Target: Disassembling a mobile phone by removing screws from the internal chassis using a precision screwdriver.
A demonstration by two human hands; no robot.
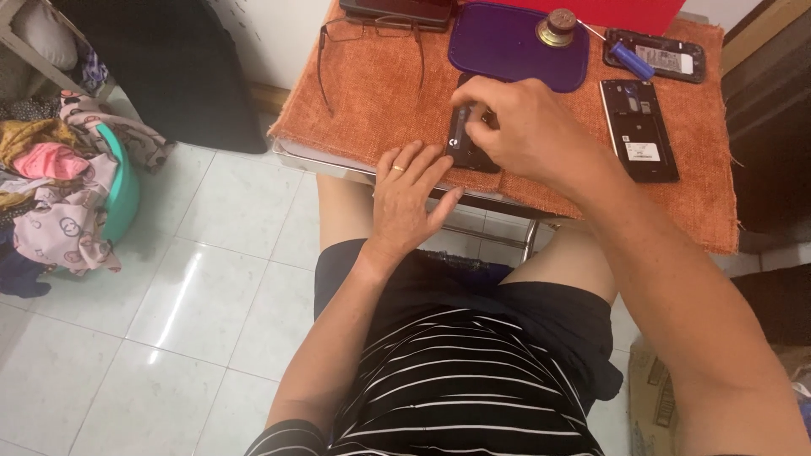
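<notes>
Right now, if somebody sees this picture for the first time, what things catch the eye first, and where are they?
The eye goes to the two hands on a small black phone at the near edge of the orange cloth: the right hand covers it from above, and the left hand touches its lower side. To the right lies an opened phone body; behind sits a purple mat.

black phone (467,143) mostly hidden under right hand (524,127) | fingertips unseen

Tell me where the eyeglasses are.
Head view: the eyeglasses lie on the orange cloth's upper left, just left of the purple mat.
</notes>
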